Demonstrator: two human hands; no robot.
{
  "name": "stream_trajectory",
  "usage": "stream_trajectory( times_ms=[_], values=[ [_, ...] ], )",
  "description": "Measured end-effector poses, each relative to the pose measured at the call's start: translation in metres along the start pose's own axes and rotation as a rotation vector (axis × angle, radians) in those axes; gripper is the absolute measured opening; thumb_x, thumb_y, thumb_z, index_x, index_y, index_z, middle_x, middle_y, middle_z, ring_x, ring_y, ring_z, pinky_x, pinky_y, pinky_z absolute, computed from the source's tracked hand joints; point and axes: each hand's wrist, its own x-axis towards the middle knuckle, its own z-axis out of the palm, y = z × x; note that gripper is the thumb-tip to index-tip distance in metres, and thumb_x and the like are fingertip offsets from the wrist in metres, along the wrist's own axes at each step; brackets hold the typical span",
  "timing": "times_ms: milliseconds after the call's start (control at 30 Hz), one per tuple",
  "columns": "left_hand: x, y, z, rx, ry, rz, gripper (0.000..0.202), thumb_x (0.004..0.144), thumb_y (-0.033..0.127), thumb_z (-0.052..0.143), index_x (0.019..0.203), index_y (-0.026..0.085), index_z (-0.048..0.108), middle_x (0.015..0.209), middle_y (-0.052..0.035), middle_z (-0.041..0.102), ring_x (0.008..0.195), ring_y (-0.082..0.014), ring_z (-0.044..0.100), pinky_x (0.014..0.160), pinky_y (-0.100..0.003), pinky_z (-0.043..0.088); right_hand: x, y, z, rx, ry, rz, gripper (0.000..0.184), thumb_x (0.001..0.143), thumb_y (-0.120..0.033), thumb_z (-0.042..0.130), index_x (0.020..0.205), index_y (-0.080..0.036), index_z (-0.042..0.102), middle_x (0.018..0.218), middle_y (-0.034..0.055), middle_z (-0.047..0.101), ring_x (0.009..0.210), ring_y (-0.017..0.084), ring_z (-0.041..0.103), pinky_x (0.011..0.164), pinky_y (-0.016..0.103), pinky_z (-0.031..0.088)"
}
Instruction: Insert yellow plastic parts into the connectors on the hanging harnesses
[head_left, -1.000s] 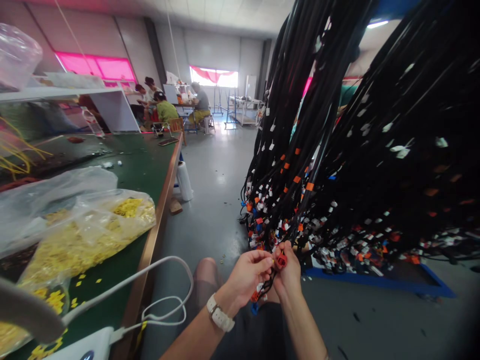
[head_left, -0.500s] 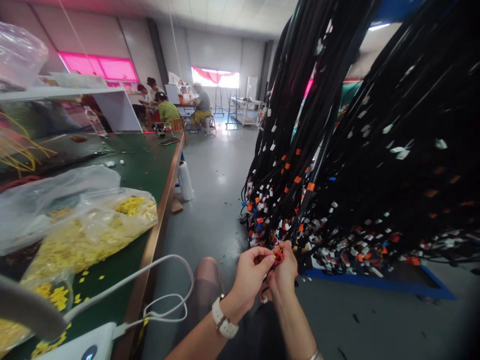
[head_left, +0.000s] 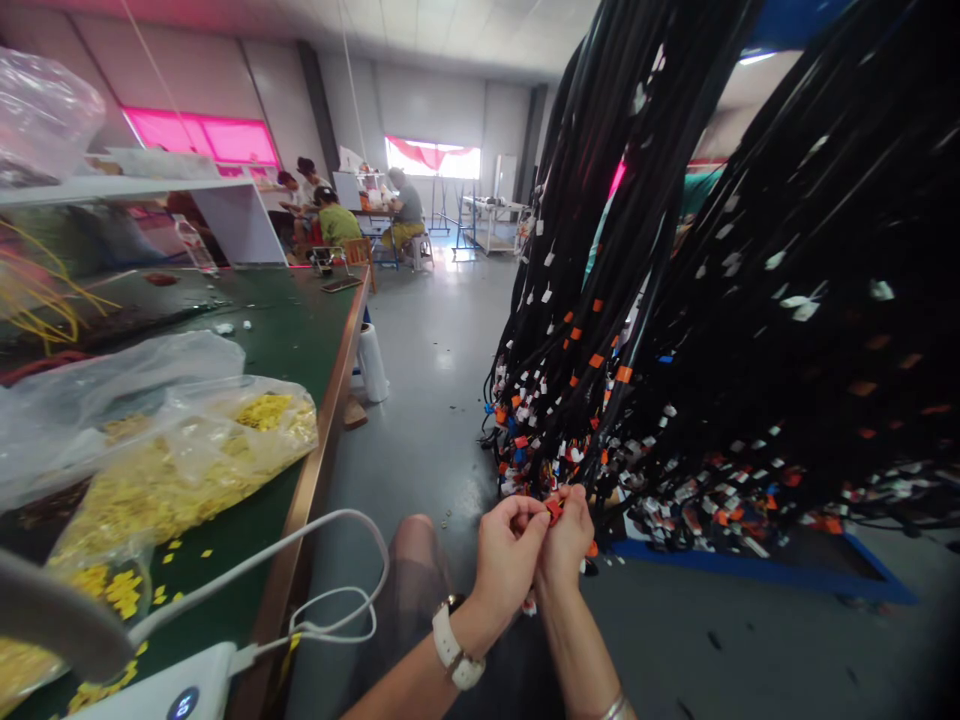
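Observation:
My left hand and my right hand meet low in the middle, fingers pinched together around a small red connector. The connector sits at the end of black wires from a big hanging bundle of black cable harnesses studded with white, orange and blue tags. The left wrist wears a white watch. What the left fingertips pinch besides the connector is too small to make out.
A green workbench runs along the left with clear bags of yellow parts, a white cable and a white device. A blue base lies under the harnesses. Several people sit at a far table. Grey floor lies between.
Both hands have lifted slightly and closed tighter together on the red connector; the view has shifted a little to the right.

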Motion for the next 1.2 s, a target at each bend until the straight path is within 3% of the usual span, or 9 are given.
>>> stream_trajectory(
  times_ms=[467, 733, 1033, 1200],
  values=[
    [0.0008, -0.0066, 0.0009, 0.064, 0.04, 0.01, 0.017, 0.075, 0.027, 0.057, 0.079, 0.012, 0.062, 0.064, -0.0012, 0.055, 0.058, -0.0106, 0.045, 0.054, -0.02, 0.038, 0.0016, 0.003, -0.0014, -0.167, 0.011, -0.086, 0.035, 0.077, -0.053, 0.048, 0.067, -0.02, 0.048, 0.053, -0.0076, 0.045, 0.044, 0.009, 0.041, 0.045, 0.023, 0.035],
    [-0.0007, -0.0031, 0.0036, -0.028, 0.043, -0.046, 0.017, 0.073, 0.026, 0.058, 0.079, 0.01, 0.06, 0.064, -0.0012, 0.054, 0.058, -0.01, 0.045, 0.054, -0.02, 0.037, 0.0034, 0.0063, -0.0038, -0.242, 0.014, -0.143, 0.037, 0.079, -0.055, 0.044, 0.067, -0.02, 0.047, 0.053, -0.0068, 0.045, 0.046, 0.01, 0.042, 0.047, 0.024, 0.036],
    [-0.001, -0.0013, 0.003, -0.086, 0.023, -0.088, 0.019, 0.071, 0.027, 0.059, 0.078, 0.01, 0.06, 0.063, -0.0004, 0.053, 0.057, -0.0091, 0.043, 0.052, -0.019, 0.035, 0.0049, 0.0093, -0.0041, -0.237, 0.007, -0.158, 0.038, 0.08, -0.056, 0.042, 0.068, -0.02, 0.047, 0.052, -0.0069, 0.045, 0.044, 0.01, 0.041, 0.046, 0.024, 0.035],
    [0.0012, -0.0042, 0.002, 0.022, 0.031, -0.026, 0.017, 0.072, 0.026, 0.059, 0.077, 0.011, 0.061, 0.061, -0.0001, 0.052, 0.056, -0.0094, 0.042, 0.053, -0.019, 0.035, 0.0044, 0.0078, -0.0033, -0.211, -0.001, -0.13, 0.036, 0.079, -0.054, 0.044, 0.067, -0.02, 0.047, 0.053, -0.0072, 0.044, 0.044, 0.009, 0.04, 0.044, 0.023, 0.034]
  ],
)
